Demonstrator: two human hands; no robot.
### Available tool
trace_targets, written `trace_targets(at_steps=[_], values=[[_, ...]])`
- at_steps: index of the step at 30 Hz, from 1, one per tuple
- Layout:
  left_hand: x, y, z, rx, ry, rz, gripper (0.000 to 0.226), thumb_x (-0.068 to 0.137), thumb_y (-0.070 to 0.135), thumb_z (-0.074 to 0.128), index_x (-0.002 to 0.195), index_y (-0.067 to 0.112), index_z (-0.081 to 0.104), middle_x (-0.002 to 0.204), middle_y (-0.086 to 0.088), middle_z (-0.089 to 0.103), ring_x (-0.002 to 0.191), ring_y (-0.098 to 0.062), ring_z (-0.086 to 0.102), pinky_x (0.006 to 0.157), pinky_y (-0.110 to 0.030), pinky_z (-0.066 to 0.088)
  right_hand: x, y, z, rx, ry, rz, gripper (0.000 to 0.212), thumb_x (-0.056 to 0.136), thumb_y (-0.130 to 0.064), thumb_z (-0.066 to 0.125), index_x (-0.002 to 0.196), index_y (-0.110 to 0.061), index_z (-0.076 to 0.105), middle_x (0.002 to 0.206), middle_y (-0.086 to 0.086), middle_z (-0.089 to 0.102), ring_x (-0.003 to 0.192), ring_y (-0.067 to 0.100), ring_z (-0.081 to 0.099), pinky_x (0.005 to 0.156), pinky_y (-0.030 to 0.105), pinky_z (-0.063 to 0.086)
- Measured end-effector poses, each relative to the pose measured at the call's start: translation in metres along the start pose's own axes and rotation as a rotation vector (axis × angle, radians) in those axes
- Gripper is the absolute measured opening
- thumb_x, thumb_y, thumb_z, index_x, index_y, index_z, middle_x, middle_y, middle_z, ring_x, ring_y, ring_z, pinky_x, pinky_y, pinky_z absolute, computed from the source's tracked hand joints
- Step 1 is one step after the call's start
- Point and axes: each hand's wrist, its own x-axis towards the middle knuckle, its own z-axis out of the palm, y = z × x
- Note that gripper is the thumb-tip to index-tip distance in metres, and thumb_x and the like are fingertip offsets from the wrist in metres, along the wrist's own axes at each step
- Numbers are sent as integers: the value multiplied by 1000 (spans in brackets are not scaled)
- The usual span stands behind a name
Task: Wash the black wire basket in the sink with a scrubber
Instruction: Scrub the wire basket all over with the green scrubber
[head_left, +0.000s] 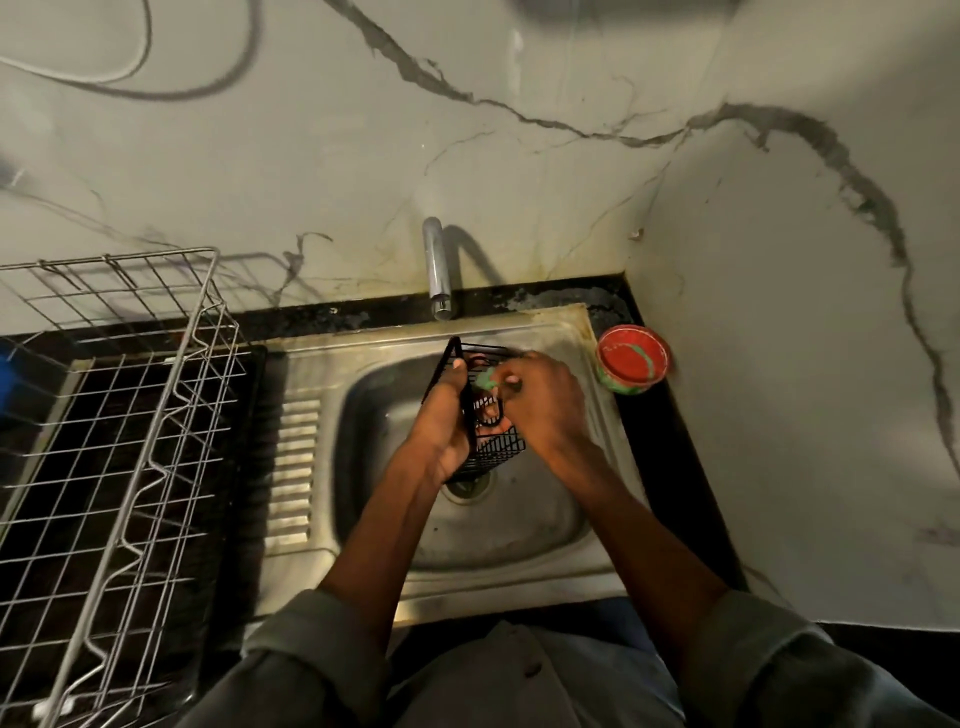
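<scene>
The black wire basket (496, 447) is held tilted above the steel sink (519, 530), over the drain. My left hand (447, 421) grips its left side, thumb on the upper rim. My right hand (540, 402) pinches a green scrubber (487, 378) and presses it against the basket's upper part. Both hands hide much of the basket's middle.
The tap (436, 270) stands behind the sink; no water stream shows. A red round soap tub (631, 359) sits on the sink's right rear corner by the wall. A large metal dish rack (119, 415) fills the counter at left. The marble wall is close behind.
</scene>
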Motion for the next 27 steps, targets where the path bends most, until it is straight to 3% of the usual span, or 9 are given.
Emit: trace_targets(at_steps=[3,7,12,17,19,24,27], values=[[-1,2,-3,-14,-36,-17,51,112,47,36,115,12,73,112,-17,76,95,-27,71,92,-43,56,0,8,-4,42,56,66,23,81,-8,72,99,-21,78,97,2,77,87,20,70,82,33,58],[-4,3,-11,-72,-102,-22,55,111,49,33,125,10,70,107,-14,75,94,-25,71,87,-42,57,-11,-7,-8,102,-95,-161,23,80,-6,75,98,-21,78,93,-6,73,79,8,64,77,29,58],[0,-1,-16,-182,-159,-55,71,106,65,32,139,11,64,122,-16,73,115,-35,65,109,-56,42,1,0,-14,75,30,10,35,79,-3,69,105,-25,76,102,0,73,90,18,67,81,36,57],[1,0,-18,-229,-232,-70,94,95,84,30,147,11,58,144,-20,62,136,-40,55,114,-70,34,-2,6,-24,365,70,90,31,81,1,68,93,-25,81,91,-11,77,83,3,72,80,37,62],[-2,-1,-15,-242,-247,-76,94,95,84,31,148,11,56,145,-22,60,137,-42,55,112,-72,36,-1,1,-30,391,78,120,27,82,-2,69,95,-22,81,93,-10,78,85,2,72,84,37,61],[-8,-2,-9,-271,-267,-58,91,97,82,28,141,9,61,129,-17,68,110,-36,70,86,-58,59,-17,-30,-21,104,45,2,19,86,-27,73,104,-23,78,107,-2,69,91,15,65,83,32,55],[-14,-2,-7,-262,-305,-44,92,96,83,25,139,10,61,127,-20,71,112,-39,72,87,-61,58,-13,-26,-25,82,124,51,20,85,-12,76,99,-26,78,105,-5,72,95,14,67,85,32,56]])
